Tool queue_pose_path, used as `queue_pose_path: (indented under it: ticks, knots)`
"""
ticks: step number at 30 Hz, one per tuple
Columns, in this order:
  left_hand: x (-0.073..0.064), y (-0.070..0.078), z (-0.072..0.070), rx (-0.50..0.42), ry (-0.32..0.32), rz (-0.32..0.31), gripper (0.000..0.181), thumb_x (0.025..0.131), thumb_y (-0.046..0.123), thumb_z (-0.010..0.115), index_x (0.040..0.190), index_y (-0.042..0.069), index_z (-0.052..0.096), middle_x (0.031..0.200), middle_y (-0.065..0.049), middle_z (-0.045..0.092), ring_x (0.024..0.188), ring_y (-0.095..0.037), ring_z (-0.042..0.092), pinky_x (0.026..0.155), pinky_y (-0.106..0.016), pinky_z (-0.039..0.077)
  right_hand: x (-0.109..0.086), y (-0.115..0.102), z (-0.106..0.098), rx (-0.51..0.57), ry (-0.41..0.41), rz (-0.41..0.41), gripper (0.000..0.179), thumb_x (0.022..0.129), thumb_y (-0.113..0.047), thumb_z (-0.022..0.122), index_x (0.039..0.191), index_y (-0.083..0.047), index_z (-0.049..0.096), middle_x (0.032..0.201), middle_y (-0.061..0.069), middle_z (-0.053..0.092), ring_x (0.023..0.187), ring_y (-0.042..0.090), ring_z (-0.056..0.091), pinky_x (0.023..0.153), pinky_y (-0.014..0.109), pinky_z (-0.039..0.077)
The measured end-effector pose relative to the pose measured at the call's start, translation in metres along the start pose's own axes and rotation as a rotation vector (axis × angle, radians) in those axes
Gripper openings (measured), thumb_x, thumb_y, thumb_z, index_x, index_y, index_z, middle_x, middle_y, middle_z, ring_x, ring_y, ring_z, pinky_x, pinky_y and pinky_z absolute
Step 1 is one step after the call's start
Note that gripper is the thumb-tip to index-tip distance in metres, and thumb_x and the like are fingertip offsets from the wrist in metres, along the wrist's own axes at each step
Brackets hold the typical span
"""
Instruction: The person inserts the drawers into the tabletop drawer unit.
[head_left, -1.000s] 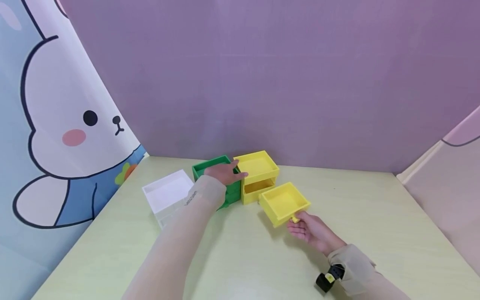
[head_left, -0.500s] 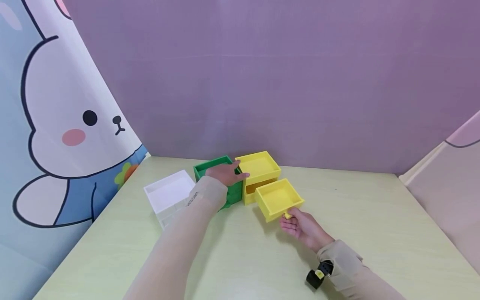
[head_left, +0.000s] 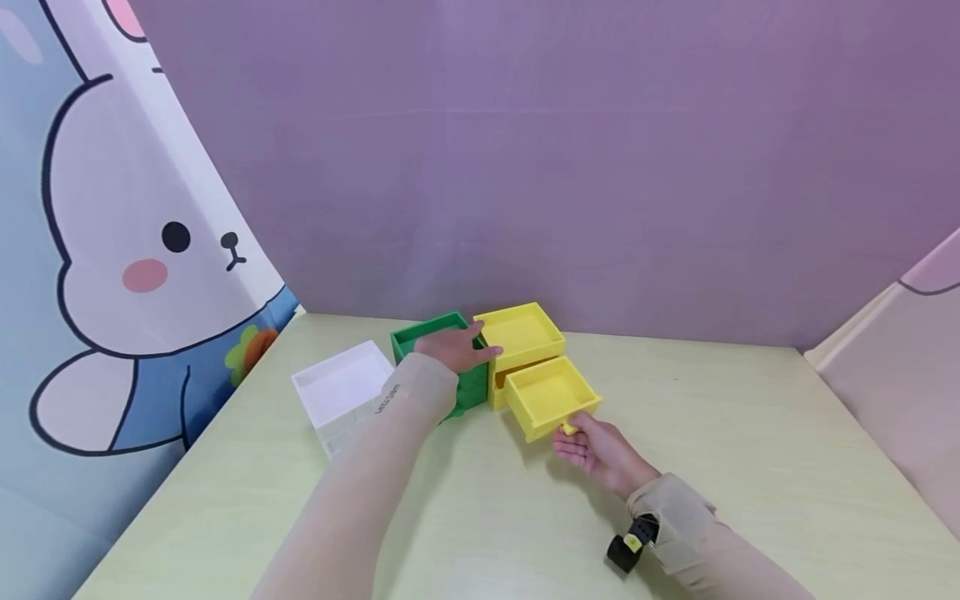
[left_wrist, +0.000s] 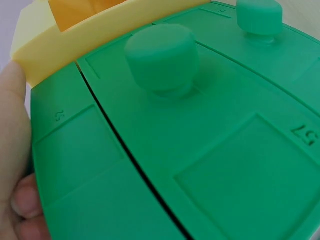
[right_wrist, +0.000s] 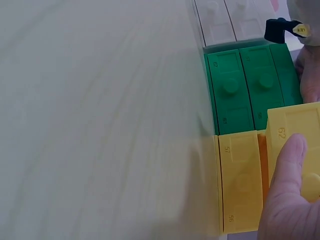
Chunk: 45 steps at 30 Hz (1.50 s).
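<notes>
My right hand (head_left: 609,458) pinches the knob of a yellow drawer (head_left: 551,390), tilted slightly in front of a small yellow cabinet (head_left: 521,330). An upper slot in that cabinet is bare; a lower drawer (right_wrist: 242,182) sits in place, seen in the right wrist view. Close on the left stands a green drawer cabinet (head_left: 474,386) with round knobs (left_wrist: 162,59). My left hand (head_left: 452,348) rests across its top, thumb and index finger spread onto the yellow cabinet's left edge. In the left wrist view part of that hand shows beside the green front.
A white drawer cabinet (head_left: 341,385) stands left of the green one, partly behind my left forearm. The pale wooden table (head_left: 750,433) backs onto a purple panel (head_left: 600,167). A rabbit-print cloth (head_left: 112,208) hangs at the left.
My right hand has brought the yellow drawer left and a little up, nearer the cabinet's slot. The left hand keeps its place on the cabinets.
</notes>
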<state>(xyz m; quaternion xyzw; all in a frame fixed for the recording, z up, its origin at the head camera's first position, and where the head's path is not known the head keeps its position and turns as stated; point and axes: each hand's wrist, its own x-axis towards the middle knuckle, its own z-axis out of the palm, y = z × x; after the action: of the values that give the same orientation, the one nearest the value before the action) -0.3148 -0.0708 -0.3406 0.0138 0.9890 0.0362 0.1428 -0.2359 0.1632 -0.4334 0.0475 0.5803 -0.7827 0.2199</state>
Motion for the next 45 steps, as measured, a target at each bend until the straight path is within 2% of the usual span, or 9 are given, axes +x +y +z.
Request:
queue_pose_path:
  ticks: [6,10,15,23,27,30,35,41,45]
  knots:
    - [0.004,-0.002,0.001,-0.019,0.010,-0.013,0.077,0.088,0.075,0.032,0.153,0.039,0.015,0.078,-0.001,0.063,0.046,-0.013,0.030,0.047,-0.026,0.028,0.010,-0.005,0.001,0.002,-0.026,0.011,0.016,0.098,-0.010,0.041,0.101,0.003,0.048,0.078,0.003,0.064,0.072,0.010,0.065,0.075,0.022,0.054]
    - [0.008,-0.003,0.001,-0.015,0.009,-0.033,0.077,0.087,0.076,0.032,0.153,0.039,0.015,0.076,0.001,0.062,0.047,-0.014,0.035,0.047,-0.027,0.029,0.015,-0.007,0.002,0.004,-0.038,0.014,0.014,0.098,-0.010,0.042,0.102,0.002,0.046,0.080,0.004,0.063,0.074,0.011,0.065,0.077,0.023,0.054]
    - [0.017,-0.001,0.002,-0.012,0.004,-0.036,0.077,0.087,0.076,0.031,0.153,0.039,0.014,0.074,0.000,0.060,0.047,-0.013,0.031,0.048,-0.026,0.029,0.022,-0.010,-0.002,0.009,-0.011,0.013,0.016,0.098,-0.010,0.041,0.103,0.004,0.045,0.080,0.004,0.063,0.074,0.011,0.065,0.075,0.022,0.054]
    - [0.018,-0.002,0.002,-0.024,0.008,-0.036,0.077,0.088,0.075,0.033,0.153,0.038,0.016,0.073,0.000,0.060,0.050,-0.014,0.040,0.048,-0.027,0.029,0.026,-0.008,0.000,0.006,-0.025,0.018,0.013,0.098,-0.010,0.040,0.098,0.001,0.048,0.078,0.002,0.064,0.073,0.009,0.065,0.077,0.022,0.053]
    - [0.019,-0.003,0.002,-0.037,0.005,-0.033,0.077,0.088,0.075,0.034,0.153,0.038,0.016,0.071,-0.002,0.060,0.047,-0.013,0.033,0.047,-0.027,0.028,0.028,-0.004,0.002,0.000,-0.011,0.014,0.014,0.098,-0.009,0.040,0.101,0.002,0.047,0.079,0.003,0.063,0.073,0.009,0.064,0.077,0.022,0.053]
    - [0.021,-0.003,0.003,-0.024,0.006,-0.041,0.077,0.087,0.076,0.033,0.153,0.039,0.015,0.080,-0.001,0.064,0.046,-0.013,0.031,0.047,-0.027,0.028,0.030,-0.002,0.004,-0.001,-0.009,0.011,0.014,0.098,-0.010,0.041,0.101,0.002,0.047,0.079,0.003,0.063,0.073,0.010,0.064,0.077,0.023,0.053]
    - [0.021,-0.004,0.006,-0.018,0.014,-0.046,0.076,0.087,0.076,0.032,0.153,0.040,0.017,0.101,0.002,0.068,0.048,-0.014,0.037,0.047,-0.026,0.030,0.033,0.000,0.008,0.014,0.006,0.014,0.012,0.098,-0.010,0.041,0.100,0.001,0.047,0.079,0.004,0.063,0.072,0.010,0.064,0.075,0.023,0.054]
    - [0.021,-0.004,0.005,-0.025,-0.003,-0.039,0.076,0.088,0.075,0.032,0.153,0.039,0.015,0.077,-0.001,0.064,0.047,-0.013,0.033,0.047,-0.026,0.029,0.034,0.000,0.011,0.002,-0.015,0.013,0.016,0.098,-0.010,0.041,0.103,0.004,0.046,0.079,0.004,0.063,0.074,0.010,0.065,0.076,0.023,0.054]
    - [0.019,-0.004,0.004,-0.026,0.006,-0.044,0.076,0.088,0.075,0.032,0.153,0.040,0.015,0.080,-0.001,0.064,0.048,-0.014,0.034,0.048,-0.026,0.030,0.036,-0.001,0.012,-0.006,-0.015,0.007,0.017,0.098,-0.011,0.041,0.103,0.005,0.046,0.078,0.003,0.063,0.073,0.010,0.065,0.076,0.022,0.054]
